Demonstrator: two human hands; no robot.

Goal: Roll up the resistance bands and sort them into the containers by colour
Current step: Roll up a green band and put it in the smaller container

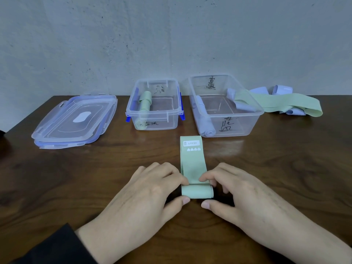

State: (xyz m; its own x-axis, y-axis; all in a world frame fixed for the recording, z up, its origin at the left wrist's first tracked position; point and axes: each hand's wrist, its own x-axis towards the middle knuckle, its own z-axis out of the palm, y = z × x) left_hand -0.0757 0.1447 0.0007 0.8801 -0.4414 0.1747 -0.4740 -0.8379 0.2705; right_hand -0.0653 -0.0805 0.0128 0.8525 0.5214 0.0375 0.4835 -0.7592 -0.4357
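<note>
Two hands roll one green band.

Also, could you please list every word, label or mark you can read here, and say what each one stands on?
"HEAVY": white label on the green band being rolled, upside down to the camera, with four white drop shapes beside it.
Black handwriting on the smaller container: not readable.
Black handwriting on the larger container: not readable.
</note>
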